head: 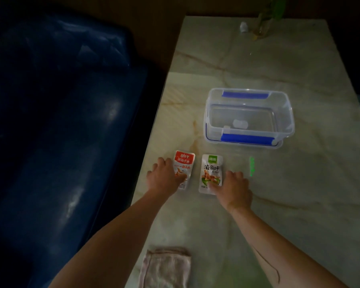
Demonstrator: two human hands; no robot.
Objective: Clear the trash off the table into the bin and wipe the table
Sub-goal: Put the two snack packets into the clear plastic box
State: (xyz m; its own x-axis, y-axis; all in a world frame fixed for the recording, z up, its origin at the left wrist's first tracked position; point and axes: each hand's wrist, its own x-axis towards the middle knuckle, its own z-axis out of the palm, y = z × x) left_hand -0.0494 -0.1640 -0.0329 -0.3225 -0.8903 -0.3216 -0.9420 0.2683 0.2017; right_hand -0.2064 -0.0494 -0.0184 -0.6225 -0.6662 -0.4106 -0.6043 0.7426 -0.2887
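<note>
a: where are the packets?
b: red packet and green packet lie just in front of the tub.
a: hands?
b: left hand flat on red, right hand fingers down on green; grip unclear. cloth well nearer than the tub.

Both bare forearms reach forward, nearly parallel. Left hand lies palm down, fingers loosely curled, thumb tucked inward. Right hand mirrors it, palm down, knuckles raised, fingertips pressing downward.
</note>
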